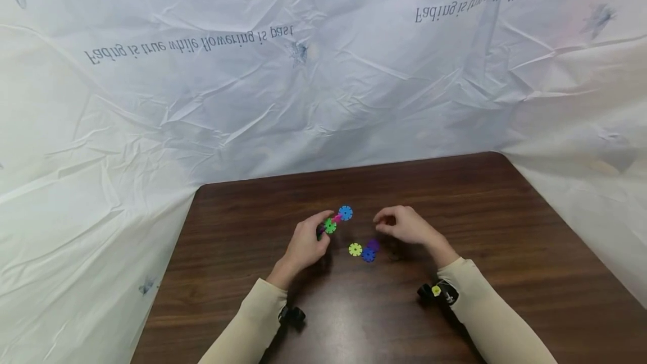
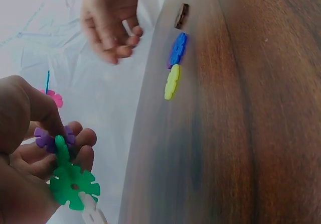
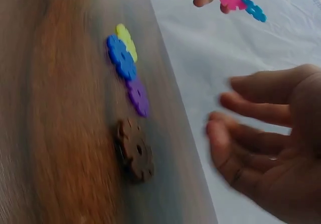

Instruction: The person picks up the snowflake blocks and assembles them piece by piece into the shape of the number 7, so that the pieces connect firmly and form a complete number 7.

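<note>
Chain of interlocked, notched plastic discs sits in the person's left hand, raised above the table and pinched between thumb and fingers around a purple notched disc. From that grip it reaches away from the body and toward the right: a bright green disc beside the fingertips, then a bright pink disc, then a light blue disc at the far end, in the space between the two hands. On the other side of the grip, close to the left palm, the left wrist view shows a green disc with a white plastic piece joined to it.

The right hand hovers well apart from the chain, its fingers loosely bent, a narrow gap between thumb and fingertips, and looks empty.

Flat on the dark wood-grain table, nearer the body than the chain, lie loose discs between the hands. A pale yellow disc is nearest the left hand; a dark blue disc comes next, touching a violet disc. A dark brown disc lies just beside the violet one, nearest the right hand and below it; whether it is a single piece or a stack is hard to tell.
</note>
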Tool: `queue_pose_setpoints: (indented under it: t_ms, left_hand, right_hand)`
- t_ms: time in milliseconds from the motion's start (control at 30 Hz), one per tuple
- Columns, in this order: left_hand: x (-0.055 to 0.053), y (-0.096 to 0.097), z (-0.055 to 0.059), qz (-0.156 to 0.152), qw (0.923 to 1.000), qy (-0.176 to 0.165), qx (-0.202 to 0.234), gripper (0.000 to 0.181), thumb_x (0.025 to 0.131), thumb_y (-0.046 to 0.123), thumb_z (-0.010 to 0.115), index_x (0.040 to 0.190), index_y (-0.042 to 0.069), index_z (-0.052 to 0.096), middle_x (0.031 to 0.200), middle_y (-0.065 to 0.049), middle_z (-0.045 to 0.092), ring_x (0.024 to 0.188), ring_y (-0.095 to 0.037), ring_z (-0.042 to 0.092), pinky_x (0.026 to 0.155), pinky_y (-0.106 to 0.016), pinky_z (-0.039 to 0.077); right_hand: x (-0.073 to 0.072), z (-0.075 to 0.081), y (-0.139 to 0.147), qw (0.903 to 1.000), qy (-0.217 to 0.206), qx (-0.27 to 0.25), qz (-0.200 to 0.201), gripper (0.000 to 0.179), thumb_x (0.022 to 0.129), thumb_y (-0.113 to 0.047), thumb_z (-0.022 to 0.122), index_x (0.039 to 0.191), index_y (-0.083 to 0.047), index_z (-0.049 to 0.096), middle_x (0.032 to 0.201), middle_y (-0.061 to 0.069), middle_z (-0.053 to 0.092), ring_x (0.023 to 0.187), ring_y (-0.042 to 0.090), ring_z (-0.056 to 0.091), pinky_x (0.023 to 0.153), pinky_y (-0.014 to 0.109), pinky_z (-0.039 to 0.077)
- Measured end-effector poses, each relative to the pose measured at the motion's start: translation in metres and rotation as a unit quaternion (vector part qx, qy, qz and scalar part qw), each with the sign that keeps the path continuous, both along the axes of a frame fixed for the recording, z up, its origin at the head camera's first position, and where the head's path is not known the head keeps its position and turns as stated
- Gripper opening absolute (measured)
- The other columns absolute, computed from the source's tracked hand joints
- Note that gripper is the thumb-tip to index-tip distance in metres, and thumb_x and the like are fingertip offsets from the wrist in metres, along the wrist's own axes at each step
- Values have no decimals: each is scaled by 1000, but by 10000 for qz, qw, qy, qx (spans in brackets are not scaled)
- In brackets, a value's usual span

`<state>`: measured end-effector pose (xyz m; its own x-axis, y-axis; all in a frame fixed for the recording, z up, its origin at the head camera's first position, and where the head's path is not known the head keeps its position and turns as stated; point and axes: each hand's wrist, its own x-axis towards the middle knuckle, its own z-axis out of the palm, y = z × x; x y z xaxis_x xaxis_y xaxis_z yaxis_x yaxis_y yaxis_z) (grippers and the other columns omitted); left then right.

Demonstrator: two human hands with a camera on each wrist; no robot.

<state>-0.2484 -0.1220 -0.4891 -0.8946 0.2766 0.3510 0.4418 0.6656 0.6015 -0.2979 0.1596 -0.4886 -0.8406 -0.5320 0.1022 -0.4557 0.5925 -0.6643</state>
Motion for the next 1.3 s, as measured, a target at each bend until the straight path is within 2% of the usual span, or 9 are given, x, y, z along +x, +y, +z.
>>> queue_pose_setpoints:
  t_ms: [200, 333, 467, 567, 667, 800, 900, 1067, 1300]
  left_hand:
    - [0, 3, 1, 4, 9998, 178, -14, 54, 82, -4, 60, 133, 12, 58, 105, -3, 64, 81, -15, 53, 73, -30, 47]
    - [-1, 4, 1, -47, 9997, 209, 129, 50, 80, -7, 60, 127, 10, 62, 107, -3, 65, 85, -14, 56, 77, -30, 50]
    - [-2, 5, -2, -74, 9995, 166, 253, 46, 78, -5, 61, 122, 8, 65, 107, -3, 66, 84, -17, 57, 75, -29, 49]
    - [-2, 5, -3, -90, 9996, 32, 278, 42, 81, 3, 64, 123, 8, 64, 108, -3, 65, 83, -20, 58, 74, -28, 48]
    - [-2, 6, -3, -86, 9993, -161, 322, 36, 89, 18, 68, 123, 10, 64, 108, -3, 65, 85, -19, 58, 74, -29, 48]
    - [-2, 8, -3, -64, 9981, -326, 511, 33, 96, 35, 61, 119, 11, 66, 103, -1, 66, 83, -13, 56, 74, -28, 48]
    - [-2, 9, -3, -64, 9974, -315, 645, 31, 100, 35, 55, 116, 12, 68, 97, 0, 66, 78, -11, 55, 71, -27, 48]
    - [-3, 10, -5, -12, 9976, -184, 667, 27, 101, 32, 53, 111, 13, 69, 90, 3, 66, 73, -8, 56, 68, -25, 49]
    - [-3, 11, -1, 104, 9935, -377, 1066, 25, 100, 29, 56, 108, 11, 70, 86, -2, 71, 74, -21, 66, 62, -24, 50]
  right_hand:
    - [3, -2, 8, 9933, -296, 979, 537, 25, 85, -18, 76, 109, -12, 71, 93, 0, 66, 82, 12, 58, 71, 31, 48]
    - [5, -1, 11, 9868, -350, 1302, 894, 32, 80, -16, 80, 111, -12, 69, 93, 1, 64, 83, 15, 57, 71, 30, 47]
    - [6, -1, 12, 9823, -211, 1454, 1164, 33, 78, -14, 81, 109, -11, 69, 94, 2, 62, 82, 16, 56, 70, 30, 47]
    - [6, -1, 13, 9789, -95, 1610, 1253, 31, 77, -10, 80, 105, -12, 68, 94, 2, 59, 80, 15, 53, 70, 30, 46]
    - [6, -3, 12, 9764, -88, 1771, 1237, 28, 76, -7, 80, 100, -14, 66, 92, 0, 56, 77, 12, 49, 68, 29, 44]
    - [4, -5, 9, 9763, -245, 1810, 1164, 25, 75, -2, 79, 89, -15, 63, 82, -4, 57, 70, 9, 48, 62, 27, 43]
    - [4, -7, 9, 9773, -327, 1782, 1100, 25, 75, -1, 79, 86, -17, 62, 78, -5, 59, 67, 9, 49, 60, 27, 43]
    - [5, -8, 10, 9814, -202, 1608, 1029, 25, 77, -2, 78, 87, -19, 62, 79, -5, 58, 67, 8, 48, 61, 27, 42]
    - [3, -6, 12, 9858, 220, 1128, 1223, 22, 84, 3, 68, 93, -18, 68, 82, -3, 62, 70, 6, 52, 64, 25, 45]
